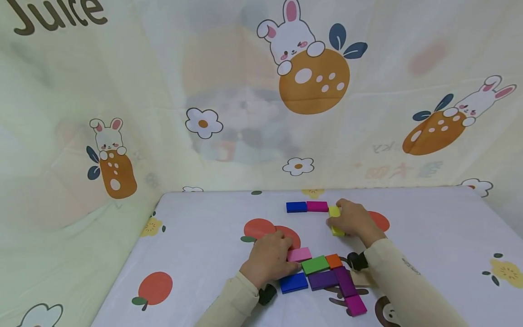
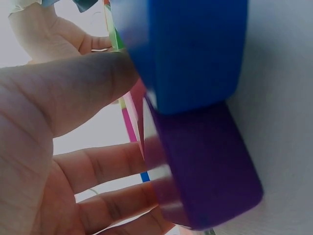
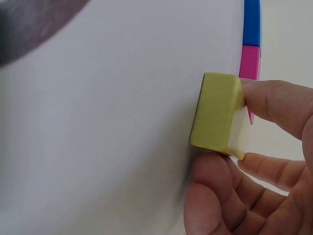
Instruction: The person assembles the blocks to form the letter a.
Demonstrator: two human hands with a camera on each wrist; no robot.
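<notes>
My right hand (image 1: 353,220) pinches a yellow block (image 3: 214,112) between thumb and fingers. In the head view the yellow block sits at the right end of a short line, beside a magenta block (image 1: 317,206) and a blue block (image 1: 296,207). My left hand (image 1: 269,256) holds a pink block (image 1: 300,254), its thumb along the near edge and fingers on the far side. Next to the thumb lie a green block (image 1: 315,265) and a second blue block (image 1: 293,283). A purple block (image 2: 210,166) abuts this blue one in the left wrist view; my hand hides it from above.
Right of the green block lie an orange block (image 1: 333,260), a dark purple block (image 1: 323,280), a violet block (image 1: 345,281) and another magenta block (image 1: 355,305). A tan block (image 1: 362,278) shows partly under the right sleeve (image 1: 408,281). A printed cloth covers the table (image 1: 204,254).
</notes>
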